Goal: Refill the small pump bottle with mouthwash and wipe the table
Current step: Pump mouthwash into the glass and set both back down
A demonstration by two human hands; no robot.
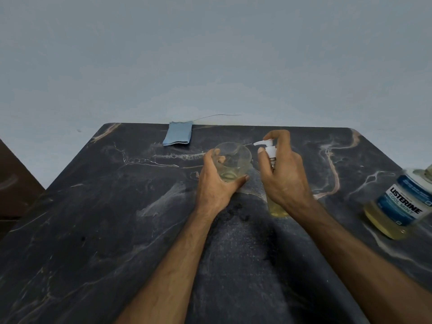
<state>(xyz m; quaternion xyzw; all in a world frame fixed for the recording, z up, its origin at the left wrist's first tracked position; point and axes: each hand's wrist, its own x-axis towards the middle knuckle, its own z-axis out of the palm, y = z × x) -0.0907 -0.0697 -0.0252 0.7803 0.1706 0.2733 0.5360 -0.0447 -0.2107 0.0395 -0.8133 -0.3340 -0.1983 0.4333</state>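
My right hand [284, 174] grips the small pump bottle [277, 208], which holds yellowish liquid; a finger rests on its white pump head [265, 143], whose nozzle points left. A thin stream leaves the nozzle towards a clear glass [236, 157]. My left hand [216, 181] wraps around that glass, which has a little yellowish liquid at its bottom. The large Listerine mouthwash bottle [401, 204] stands at the right edge of the dark marble table [105, 218]. A folded blue cloth [178, 133] lies at the table's far edge.
A pale wall rises directly behind the table. A brown piece of furniture [14, 178] sits at the left beyond the table's edge. Part of another pale container [429, 170] shows at the far right behind the mouthwash bottle.
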